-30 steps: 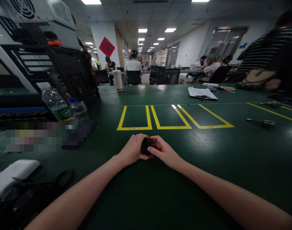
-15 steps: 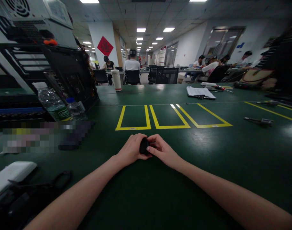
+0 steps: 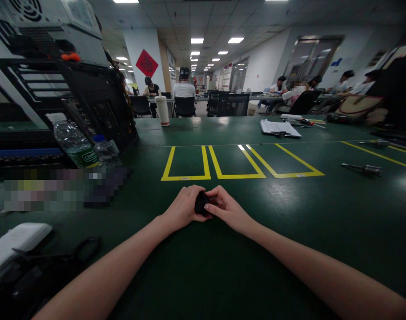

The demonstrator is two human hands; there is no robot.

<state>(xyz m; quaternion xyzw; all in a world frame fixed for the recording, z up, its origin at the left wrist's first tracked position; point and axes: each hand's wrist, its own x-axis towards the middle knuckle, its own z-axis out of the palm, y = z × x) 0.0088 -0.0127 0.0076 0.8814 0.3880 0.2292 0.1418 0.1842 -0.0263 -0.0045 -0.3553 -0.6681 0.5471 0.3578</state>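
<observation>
A small black object [image 3: 200,203] sits between both my hands, low on the green table [image 3: 289,222], just in front of the yellow taped rectangles [image 3: 186,163]. My left hand [image 3: 182,208] curls around its left side. My right hand [image 3: 224,208] pinches it from the right, thumb on the near edge. Most of the object is hidden by my fingers, so I cannot name it.
A dark open computer case [image 3: 92,102] and water bottles [image 3: 74,144] stand at the left. A white box [image 3: 18,242] and black cables [image 3: 56,262] lie near left. A screwdriver [image 3: 361,168], papers [image 3: 278,128] and a white cup [image 3: 162,110] lie farther off. People sit at tables behind.
My hands and the black object have barely shifted. The person in the striped top at the right edge has moved out of view.
</observation>
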